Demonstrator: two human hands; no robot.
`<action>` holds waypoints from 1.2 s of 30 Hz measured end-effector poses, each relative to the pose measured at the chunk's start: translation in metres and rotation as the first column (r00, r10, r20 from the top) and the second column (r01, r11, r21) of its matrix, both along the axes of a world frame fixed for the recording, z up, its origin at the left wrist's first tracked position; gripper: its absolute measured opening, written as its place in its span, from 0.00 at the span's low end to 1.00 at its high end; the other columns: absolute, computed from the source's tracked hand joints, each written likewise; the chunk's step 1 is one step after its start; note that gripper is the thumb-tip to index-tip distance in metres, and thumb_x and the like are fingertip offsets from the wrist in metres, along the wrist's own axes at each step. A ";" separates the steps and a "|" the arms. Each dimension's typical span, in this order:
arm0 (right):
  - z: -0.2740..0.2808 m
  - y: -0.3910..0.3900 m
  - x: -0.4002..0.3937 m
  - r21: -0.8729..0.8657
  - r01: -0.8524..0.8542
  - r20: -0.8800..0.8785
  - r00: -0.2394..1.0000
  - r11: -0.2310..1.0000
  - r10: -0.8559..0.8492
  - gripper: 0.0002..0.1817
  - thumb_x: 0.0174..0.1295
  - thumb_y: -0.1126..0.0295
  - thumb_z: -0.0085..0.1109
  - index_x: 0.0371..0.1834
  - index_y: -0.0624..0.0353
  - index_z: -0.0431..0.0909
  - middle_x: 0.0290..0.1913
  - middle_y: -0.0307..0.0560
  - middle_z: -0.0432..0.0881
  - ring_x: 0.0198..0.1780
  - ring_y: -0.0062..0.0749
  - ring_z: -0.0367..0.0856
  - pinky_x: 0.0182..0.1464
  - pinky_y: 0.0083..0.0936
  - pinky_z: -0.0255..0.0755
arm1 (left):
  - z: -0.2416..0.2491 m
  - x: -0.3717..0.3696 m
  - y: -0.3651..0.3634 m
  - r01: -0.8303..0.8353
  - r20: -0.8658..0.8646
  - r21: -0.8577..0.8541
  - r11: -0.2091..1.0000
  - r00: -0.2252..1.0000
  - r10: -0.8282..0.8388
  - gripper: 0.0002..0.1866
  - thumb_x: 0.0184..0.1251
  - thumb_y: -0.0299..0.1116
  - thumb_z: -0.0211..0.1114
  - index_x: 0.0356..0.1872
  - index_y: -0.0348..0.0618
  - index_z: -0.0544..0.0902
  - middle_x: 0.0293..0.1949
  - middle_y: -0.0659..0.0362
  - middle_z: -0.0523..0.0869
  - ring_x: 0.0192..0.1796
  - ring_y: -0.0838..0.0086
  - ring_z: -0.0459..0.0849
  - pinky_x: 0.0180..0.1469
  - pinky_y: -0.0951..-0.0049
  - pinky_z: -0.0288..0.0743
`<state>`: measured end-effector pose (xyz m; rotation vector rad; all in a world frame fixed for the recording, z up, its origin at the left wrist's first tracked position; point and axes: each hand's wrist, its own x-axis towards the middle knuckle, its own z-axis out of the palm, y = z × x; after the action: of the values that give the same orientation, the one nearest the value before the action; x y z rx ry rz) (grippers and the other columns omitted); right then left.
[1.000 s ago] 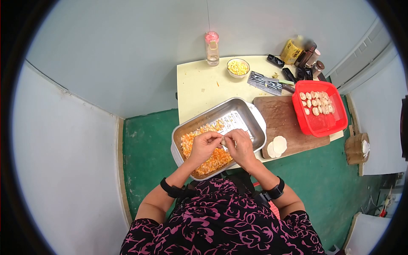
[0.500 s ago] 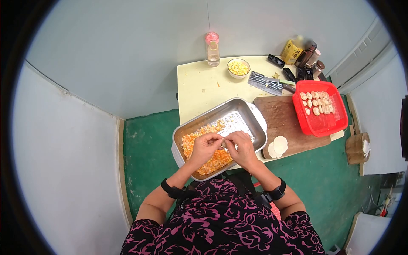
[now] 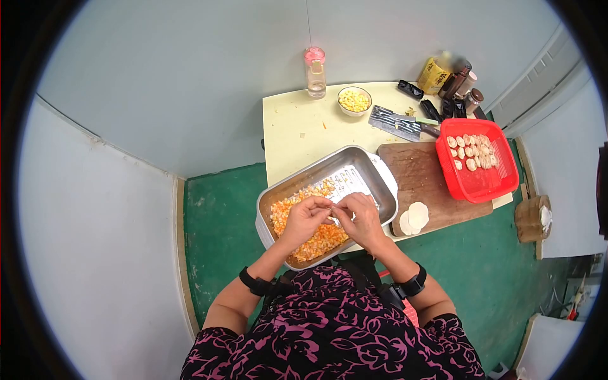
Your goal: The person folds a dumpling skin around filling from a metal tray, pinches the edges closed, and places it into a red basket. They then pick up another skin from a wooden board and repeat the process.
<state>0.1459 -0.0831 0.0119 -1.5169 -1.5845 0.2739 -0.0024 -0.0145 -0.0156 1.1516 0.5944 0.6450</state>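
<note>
Both hands meet above the metal pan (image 3: 297, 182), fingertips pinched together. My left hand (image 3: 306, 218) and my right hand (image 3: 358, 218) are closed on a small dumpling (image 3: 332, 218), mostly hidden by the fingers. Below them, chopped orange and white filling (image 3: 316, 246) covers the left and near part of the pan. To the right, a few round dough wrappers (image 3: 417, 215) lie overlapping on the near corner of the wooden cutting board (image 3: 411, 166).
A red plastic basket (image 3: 476, 191) with rows of dumplings (image 3: 472, 152) stands partly on the board. Farther back are a cleaver (image 3: 394, 123), a bowl of yellow pieces (image 3: 354, 101), a pink-lidded bottle (image 3: 315, 73) and several seasoning bottles (image 3: 455, 82).
My hands stay over the pan, and the fingers have shifted slightly around the dumpling. The rest looks unchanged apart from a slight camera shift.
</note>
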 end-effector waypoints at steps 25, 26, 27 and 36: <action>0.008 0.001 -0.012 0.186 -0.044 0.063 0.997 0.982 0.033 0.13 0.42 0.72 0.64 0.34 0.57 0.78 0.34 0.39 0.77 0.38 0.34 0.72 0.40 0.29 0.61 | 0.004 0.003 0.002 0.181 -0.027 0.046 0.982 0.983 -0.180 0.19 0.55 0.15 0.55 0.50 0.34 0.74 0.45 0.60 0.79 0.46 0.80 0.76 0.48 0.80 0.71; 0.005 0.002 -0.012 0.195 -0.054 0.068 0.997 0.979 0.041 0.13 0.42 0.72 0.64 0.34 0.56 0.78 0.34 0.39 0.77 0.38 0.34 0.72 0.40 0.29 0.61 | 0.004 0.004 0.001 0.175 -0.034 0.057 0.983 0.984 -0.174 0.18 0.54 0.15 0.55 0.49 0.34 0.75 0.45 0.61 0.79 0.46 0.80 0.76 0.48 0.79 0.70; 0.003 0.003 -0.013 0.188 -0.050 0.068 0.997 0.981 0.037 0.12 0.42 0.72 0.64 0.33 0.57 0.78 0.34 0.39 0.77 0.38 0.34 0.72 0.40 0.29 0.61 | 0.004 0.005 0.000 0.161 -0.020 0.021 0.987 0.987 -0.160 0.18 0.54 0.15 0.55 0.49 0.34 0.75 0.45 0.61 0.79 0.46 0.81 0.76 0.48 0.79 0.70; 0.004 0.002 -0.015 0.200 -0.038 0.013 0.999 0.979 0.036 0.19 0.39 0.68 0.67 0.38 0.57 0.78 0.37 0.40 0.76 0.42 0.35 0.72 0.44 0.30 0.61 | -0.009 -0.001 0.002 0.186 0.004 0.007 0.983 0.983 -0.186 0.19 0.57 0.18 0.57 0.52 0.34 0.73 0.45 0.59 0.78 0.45 0.79 0.77 0.48 0.78 0.72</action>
<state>0.1308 -0.0814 0.0157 -1.3362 -1.5982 0.1232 -0.0039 -0.0121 -0.0250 1.1960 0.4742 0.4900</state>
